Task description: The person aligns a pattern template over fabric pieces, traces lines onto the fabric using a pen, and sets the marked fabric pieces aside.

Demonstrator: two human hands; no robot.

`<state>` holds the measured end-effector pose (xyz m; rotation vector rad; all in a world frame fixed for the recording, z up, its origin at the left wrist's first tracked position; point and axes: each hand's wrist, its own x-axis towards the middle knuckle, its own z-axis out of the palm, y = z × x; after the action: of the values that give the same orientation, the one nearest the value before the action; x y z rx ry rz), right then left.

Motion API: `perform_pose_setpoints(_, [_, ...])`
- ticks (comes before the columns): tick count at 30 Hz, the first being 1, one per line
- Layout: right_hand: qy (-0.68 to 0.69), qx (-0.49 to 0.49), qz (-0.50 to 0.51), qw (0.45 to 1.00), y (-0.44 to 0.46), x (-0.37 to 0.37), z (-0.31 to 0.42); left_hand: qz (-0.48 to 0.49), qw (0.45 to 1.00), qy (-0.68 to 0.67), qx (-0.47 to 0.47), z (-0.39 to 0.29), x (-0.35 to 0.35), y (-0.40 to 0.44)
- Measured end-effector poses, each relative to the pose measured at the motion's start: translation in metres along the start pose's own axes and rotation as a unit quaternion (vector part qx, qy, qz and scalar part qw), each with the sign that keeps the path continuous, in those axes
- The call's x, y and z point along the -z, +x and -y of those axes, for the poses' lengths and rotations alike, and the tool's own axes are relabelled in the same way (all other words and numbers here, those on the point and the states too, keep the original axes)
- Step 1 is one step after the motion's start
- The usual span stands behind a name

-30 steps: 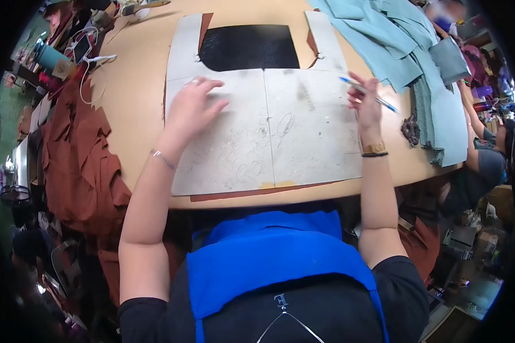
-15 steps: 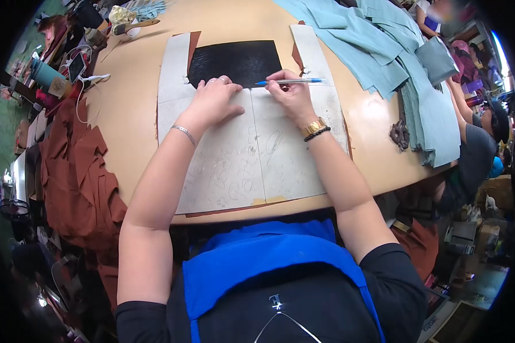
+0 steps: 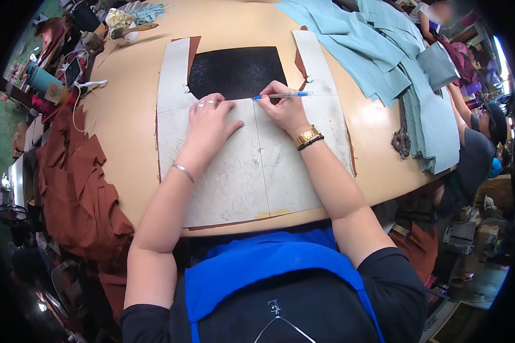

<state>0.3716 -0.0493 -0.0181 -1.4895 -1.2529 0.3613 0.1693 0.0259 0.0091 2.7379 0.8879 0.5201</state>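
A large U-shaped white pattern board (image 3: 223, 188) lies on the table over a reddish-brown piece (image 3: 194, 47) whose edges show around it. Within the notch at its top is a black sheet (image 3: 237, 71). My left hand (image 3: 210, 121) rests flat on the board, fingers spread near the notch's lower edge. In my right hand (image 3: 286, 111) is a blue ballpoint pen (image 3: 292, 94), gripped between thumb and fingers. Its tip is at the notch's lower edge, close to the line drawn down the board's middle; whether it touches is too small to tell.
Stacked light-blue pieces (image 3: 426, 114) cover the table's right side. Reddish-brown material (image 3: 77, 188) hangs over the left edge. A brush (image 3: 134, 30) lies at the back left, near a phone (image 3: 72, 73) with a white cable. Another person (image 3: 478, 137) sits at the far right.
My right hand has moved the pen slightly left along the notch's lower edge. My left hand has shifted a little on the board. The whole view has dipped slightly.
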Motion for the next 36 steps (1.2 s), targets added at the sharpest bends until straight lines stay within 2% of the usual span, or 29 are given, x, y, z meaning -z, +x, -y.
perform_pose_setpoints(2, [-0.006,-0.002,0.002,1.0,-0.001,0.0,0.0,-0.015,0.999,-0.003,0.045,-0.001,0.003,-0.012])
perform_pose_setpoints(8, [0.011,-0.033,0.007,0.999,0.0,0.0,-0.002,-0.059,0.997,-0.032,0.044,0.01,-0.002,-0.024])
perform_pose_setpoints(11, [0.048,-0.067,-0.015,0.996,0.002,0.001,-0.004,-0.019,0.997,-0.039,0.067,0.013,0.004,-0.023])
perform_pose_setpoints(14, [0.104,-0.07,-0.027,0.992,0.012,-0.007,-0.004,-0.042,0.994,0.02,0.096,0.019,0.009,-0.028])
perform_pose_setpoints(16, [0.126,-0.063,-0.023,0.99,0.019,-0.017,0.007,0.004,0.99,0.015,0.139,0.02,0.018,-0.029])
perform_pose_setpoints(17, [0.154,-0.103,-0.011,0.983,0.021,-0.023,0.013,0.015,0.989,0.012,0.149,0.019,0.02,-0.028])
perform_pose_setpoints(21, [0.1,-0.047,0.05,0.993,0.046,-0.064,0.028,0.035,0.988,0.011,0.153,0.019,0.022,-0.026])
perform_pose_setpoints(24, [0.12,-0.013,0.058,0.991,0.06,-0.103,0.023,0.043,0.987,0.018,0.151,0.019,0.026,-0.026])
perform_pose_setpoints(26, [0.109,-0.019,0.073,0.991,0.065,-0.116,0.017,0.048,0.987,0.019,0.15,0.021,0.026,-0.025])
perform_pose_setpoints(30, [0.052,-0.01,0.091,0.994,0.064,-0.12,0.019,0.049,0.987,0.021,0.149,0.021,0.024,-0.025])
perform_pose_setpoints(36, [0.043,0.007,0.13,0.991,0.064,-0.122,0.013,0.068,0.984,0.026,0.162,0.02,0.022,-0.025])
